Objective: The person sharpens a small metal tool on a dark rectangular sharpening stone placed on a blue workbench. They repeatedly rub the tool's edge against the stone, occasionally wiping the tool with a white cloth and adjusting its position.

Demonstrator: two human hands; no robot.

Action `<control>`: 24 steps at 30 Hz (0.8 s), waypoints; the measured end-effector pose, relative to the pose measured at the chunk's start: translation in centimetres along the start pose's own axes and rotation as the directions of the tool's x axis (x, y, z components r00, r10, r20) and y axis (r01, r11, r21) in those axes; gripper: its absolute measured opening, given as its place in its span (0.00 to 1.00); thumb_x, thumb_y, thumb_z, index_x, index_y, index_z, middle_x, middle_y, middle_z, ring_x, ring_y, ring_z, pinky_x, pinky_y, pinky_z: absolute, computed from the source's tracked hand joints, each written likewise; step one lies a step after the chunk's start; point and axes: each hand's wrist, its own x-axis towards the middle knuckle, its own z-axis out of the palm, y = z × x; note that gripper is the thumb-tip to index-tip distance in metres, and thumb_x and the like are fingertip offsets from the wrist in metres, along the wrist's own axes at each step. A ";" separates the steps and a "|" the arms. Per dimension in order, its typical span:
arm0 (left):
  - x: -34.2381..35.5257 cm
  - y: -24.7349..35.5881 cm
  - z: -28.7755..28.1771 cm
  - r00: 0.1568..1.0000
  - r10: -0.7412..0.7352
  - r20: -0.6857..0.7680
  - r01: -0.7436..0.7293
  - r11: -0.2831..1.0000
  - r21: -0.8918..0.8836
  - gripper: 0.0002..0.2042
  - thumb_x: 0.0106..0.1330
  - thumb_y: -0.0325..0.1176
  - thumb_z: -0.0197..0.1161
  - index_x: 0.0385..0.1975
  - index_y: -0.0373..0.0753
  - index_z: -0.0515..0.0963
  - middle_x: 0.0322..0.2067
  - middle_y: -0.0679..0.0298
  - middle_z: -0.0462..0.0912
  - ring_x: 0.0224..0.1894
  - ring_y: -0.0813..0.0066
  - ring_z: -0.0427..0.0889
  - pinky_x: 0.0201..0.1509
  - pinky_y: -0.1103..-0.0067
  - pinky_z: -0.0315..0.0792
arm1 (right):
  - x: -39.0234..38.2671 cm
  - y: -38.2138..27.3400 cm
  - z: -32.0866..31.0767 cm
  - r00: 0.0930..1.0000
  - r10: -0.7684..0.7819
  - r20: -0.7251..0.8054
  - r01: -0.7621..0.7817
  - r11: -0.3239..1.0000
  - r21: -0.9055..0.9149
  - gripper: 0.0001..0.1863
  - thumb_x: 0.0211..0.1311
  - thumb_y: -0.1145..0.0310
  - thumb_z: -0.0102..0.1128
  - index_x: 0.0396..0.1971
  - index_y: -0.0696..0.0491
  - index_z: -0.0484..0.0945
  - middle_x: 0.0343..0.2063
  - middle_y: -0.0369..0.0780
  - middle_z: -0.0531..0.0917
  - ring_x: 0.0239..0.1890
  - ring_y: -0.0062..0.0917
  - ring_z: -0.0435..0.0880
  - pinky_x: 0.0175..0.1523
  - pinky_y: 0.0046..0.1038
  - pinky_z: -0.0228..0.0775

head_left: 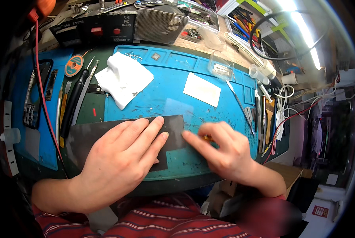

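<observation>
A dark grey sheet [173, 131], matt and sandpaper-like, lies along the near edge of the blue work mat [165, 79]. My left hand [124, 154] rests on it, palm down, its fingers stretched flat across the surface. Just off the sheet's right edge, my right hand [225, 148] is curled, with the index finger pointing at that edge. A bit of yellow shows between its fingers; the rest of what they hold is hidden. Beyond the sheet lie a crumpled white cloth [124, 79] and a cream rectangular card [202, 90].
To the left are a phone frame [36, 95], a solder wick spool [74, 65] and several slim tools [76, 95]. A clear plastic box [221, 67] and tweezers [241, 103] lie at the right. A black device [94, 29] stands at the back. A red cable [40, 75] crosses the left side.
</observation>
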 end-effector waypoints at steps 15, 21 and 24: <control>0.0 -0.1 -0.1 1.000 -0.007 0.008 0.007 1.000 0.007 0.29 0.57 0.36 0.77 0.60 0.34 0.85 0.69 0.54 0.81 0.65 0.57 0.82 0.65 0.63 0.81 | -0.5 -0.3 -0.1 1.000 0.007 0.003 -0.007 1.000 -0.007 0.22 0.55 0.76 0.73 0.52 0.52 0.91 0.38 0.35 0.80 0.33 0.22 0.82 0.30 0.24 0.77; 0.0 -0.3 -0.1 1.000 0.004 0.010 -0.004 1.000 0.001 0.29 0.56 0.36 0.77 0.61 0.34 0.85 0.69 0.54 0.81 0.65 0.57 0.82 0.65 0.63 0.80 | -0.1 0.4 0.2 1.000 0.001 0.001 -0.001 1.000 -0.018 0.22 0.55 0.76 0.73 0.52 0.51 0.91 0.38 0.34 0.80 0.33 0.21 0.82 0.30 0.24 0.77; -0.1 0.0 -0.1 1.000 -0.009 0.006 0.009 1.000 -0.003 0.29 0.56 0.36 0.77 0.61 0.34 0.85 0.69 0.54 0.81 0.65 0.57 0.82 0.65 0.63 0.80 | 0.0 -0.2 0.0 1.000 0.001 0.003 -0.001 1.000 -0.019 0.22 0.54 0.76 0.72 0.52 0.51 0.91 0.38 0.34 0.80 0.33 0.21 0.82 0.30 0.23 0.76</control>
